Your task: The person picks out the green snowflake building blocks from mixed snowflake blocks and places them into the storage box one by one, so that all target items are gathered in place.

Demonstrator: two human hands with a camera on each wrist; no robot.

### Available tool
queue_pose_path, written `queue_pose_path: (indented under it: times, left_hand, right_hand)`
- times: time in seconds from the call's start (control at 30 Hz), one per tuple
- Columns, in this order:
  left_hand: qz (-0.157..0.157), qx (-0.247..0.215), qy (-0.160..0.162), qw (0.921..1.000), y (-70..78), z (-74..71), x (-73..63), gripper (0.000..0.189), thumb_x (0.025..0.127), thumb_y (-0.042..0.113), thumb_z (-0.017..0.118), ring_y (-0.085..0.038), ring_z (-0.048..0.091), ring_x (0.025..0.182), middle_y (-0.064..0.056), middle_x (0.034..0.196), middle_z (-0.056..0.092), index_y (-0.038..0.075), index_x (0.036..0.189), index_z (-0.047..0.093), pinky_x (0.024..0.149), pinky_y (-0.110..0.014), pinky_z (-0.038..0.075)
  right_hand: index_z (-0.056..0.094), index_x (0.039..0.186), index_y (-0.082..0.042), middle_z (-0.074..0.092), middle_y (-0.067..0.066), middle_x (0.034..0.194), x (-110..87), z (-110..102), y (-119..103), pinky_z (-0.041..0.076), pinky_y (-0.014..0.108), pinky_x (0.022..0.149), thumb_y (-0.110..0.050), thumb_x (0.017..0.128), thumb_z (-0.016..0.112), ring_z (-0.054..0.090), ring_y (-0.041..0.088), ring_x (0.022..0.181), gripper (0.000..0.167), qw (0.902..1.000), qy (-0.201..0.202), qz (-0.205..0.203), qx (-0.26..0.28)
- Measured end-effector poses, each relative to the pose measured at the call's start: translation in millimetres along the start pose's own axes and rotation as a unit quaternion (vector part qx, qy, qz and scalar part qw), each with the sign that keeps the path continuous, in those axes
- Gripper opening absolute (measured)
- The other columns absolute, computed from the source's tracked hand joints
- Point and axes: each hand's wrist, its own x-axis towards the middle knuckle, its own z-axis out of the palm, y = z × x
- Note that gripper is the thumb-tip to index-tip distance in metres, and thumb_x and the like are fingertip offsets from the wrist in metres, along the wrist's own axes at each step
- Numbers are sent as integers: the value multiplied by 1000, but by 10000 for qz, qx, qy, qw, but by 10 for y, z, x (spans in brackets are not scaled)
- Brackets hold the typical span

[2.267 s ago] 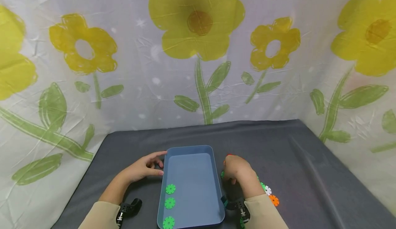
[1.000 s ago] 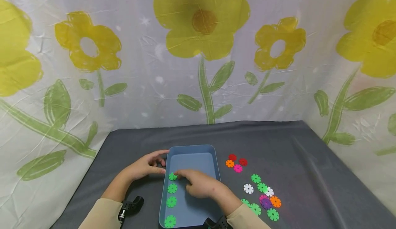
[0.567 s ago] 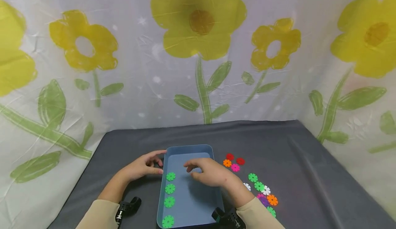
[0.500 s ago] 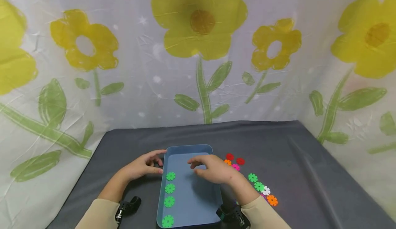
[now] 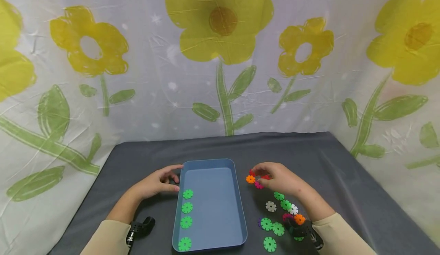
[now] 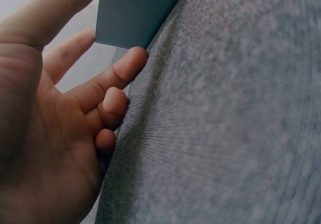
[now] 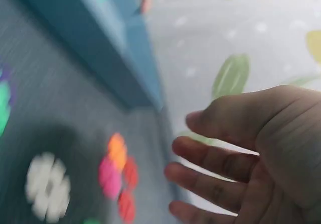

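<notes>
Two red discs (image 7: 127,206) below the parted fingers (image 7: 208,184) of the right hand (image 5: 282,177)

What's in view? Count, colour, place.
Tray: one, blue, centre.
Tray discs: four, green, inside left.
Outside discs: at least six, green, right.
White discs: two, white, right.
Orange discs: two, orange, right.
Red discs: two, red, right.
Pink discs: two, pink, right.
Purple discs: at least one, purple, right.
Cloth: one, grey, underneath.
Backdrop: one, white, yellow-flowered, behind.
Wrist cameras: two, black, wrists.
Sleeves: two, beige, forearms.
Left grip: one, tray's left edge.
Right grip: one, by red discs.
</notes>
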Motion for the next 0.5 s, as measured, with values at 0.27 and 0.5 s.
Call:
queue_pose_path:
  times: [0.27, 0.5]
  left_hand:
    - [44, 36, 0, 10000, 7, -16, -2, 78, 93, 15, 79, -14, 43, 68, -20, 111, 60, 2, 157, 37, 63, -28, 42]
    - [59, 34, -47, 10000, 16, 4, -6, 77, 94, 15, 78, -13, 41, 66, -21, 112, 60, 2, 158, 36, 61, -28, 41]
  right_hand:
    - [72, 107, -5, 65, 4, 95, -186, 20, 275, 49, 42, 73, -4, 80, 84, 55, 20, 82, 29, 9883, -309, 1000, -1113]
    - [63, 92, -8, 58, 3, 85, -222, 95, 349, 43, 41, 65, -3, 71, 82, 49, 22, 73, 29, 9701, -325, 1562, -1828]
